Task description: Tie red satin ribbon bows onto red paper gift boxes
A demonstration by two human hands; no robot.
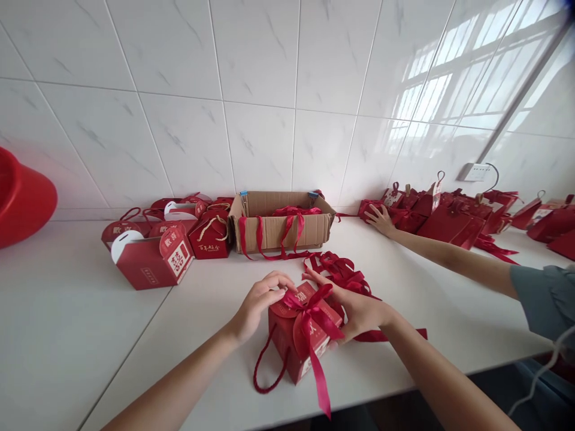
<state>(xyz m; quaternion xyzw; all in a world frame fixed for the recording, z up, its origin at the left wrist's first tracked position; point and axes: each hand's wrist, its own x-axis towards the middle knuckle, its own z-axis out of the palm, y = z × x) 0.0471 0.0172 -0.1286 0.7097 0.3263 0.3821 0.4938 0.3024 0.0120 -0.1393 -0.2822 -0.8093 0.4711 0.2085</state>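
Observation:
A small red gift box (287, 350) with printed lettering stands on the table in front of me, tilted slightly in view. A dark pink satin ribbon (309, 311) is tied in a bow over its top, and one tail hangs down the front. My left hand (265, 299) grips the box's upper left side, its thumb by a bow loop. Around the right side curls my right hand (362, 308), holding the box; some of its fingers are hidden behind the bow. A dark red cord handle (263, 389) droops at the left. Behind lies a heap of loose red ribbon (336, 266).
An open cardboard box (283, 233) with ribbons over its rim stands by the tiled wall. Several red boxes (150, 263) are at left, beside a red plastic container (27, 197). At right, another person's hand (381, 221) touches a row of red boxes (453, 224).

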